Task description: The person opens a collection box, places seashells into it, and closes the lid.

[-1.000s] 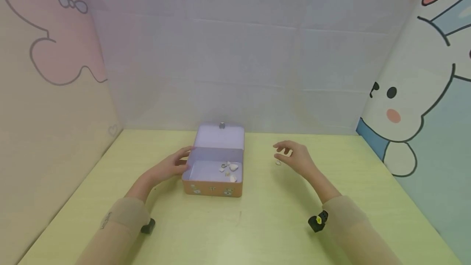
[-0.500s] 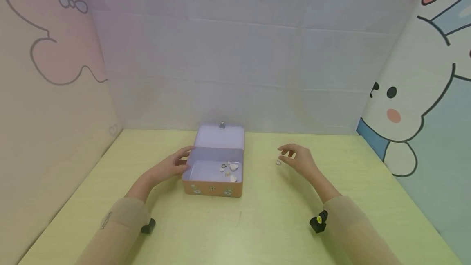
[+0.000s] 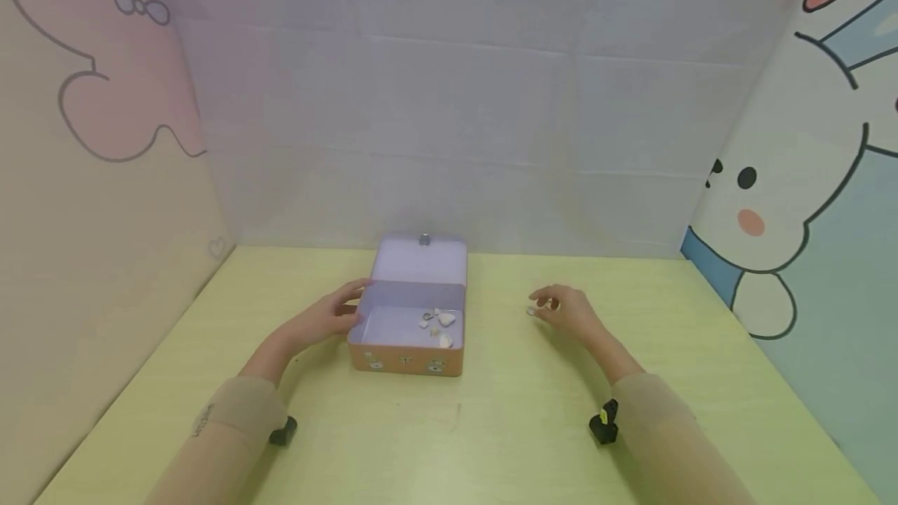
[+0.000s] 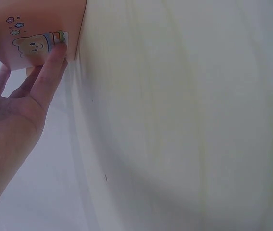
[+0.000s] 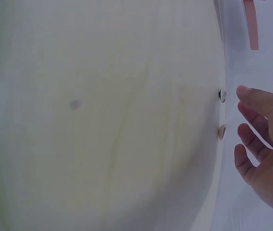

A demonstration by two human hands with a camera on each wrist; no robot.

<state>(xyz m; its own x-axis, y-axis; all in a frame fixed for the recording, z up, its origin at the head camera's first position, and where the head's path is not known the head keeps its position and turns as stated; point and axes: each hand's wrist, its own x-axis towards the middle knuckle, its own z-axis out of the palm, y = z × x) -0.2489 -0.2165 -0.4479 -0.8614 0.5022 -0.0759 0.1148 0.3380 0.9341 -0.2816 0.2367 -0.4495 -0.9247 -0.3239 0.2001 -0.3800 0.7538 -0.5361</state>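
In the head view, a tin box (image 3: pixel 407 359), orange outside and lilac inside, stands with its lid (image 3: pixel 419 259) swung back. Several small whitish, shell-like pieces (image 3: pixel 446 319) lie in its right half. My left hand (image 3: pixel 326 320) touches the box's left side, its fingers spread along the wall; the left wrist view has fingertips against the printed bear (image 4: pixel 33 45). My right hand (image 3: pixel 570 312) hovers just above the table, thumb and fingers bent but apart. By its thumb lies a small pale shell-like piece (image 3: pixel 531 311). The right wrist view has two small pieces, one (image 5: pixel 222 95) nearest the thumb.
The pale yellow tabletop (image 3: pixel 449 443) runs back to a plain whitish wall (image 3: pixel 449 139). Cartoon-printed panels (image 3: pixel 800 256) border both sides. Black wrist cameras (image 3: pixel 604 423) sit under both cuffs.
My right hand shifted slightly to the right, then lowered so that its thumb is close beside the small piece on the table. My left hand and the box stay in place.
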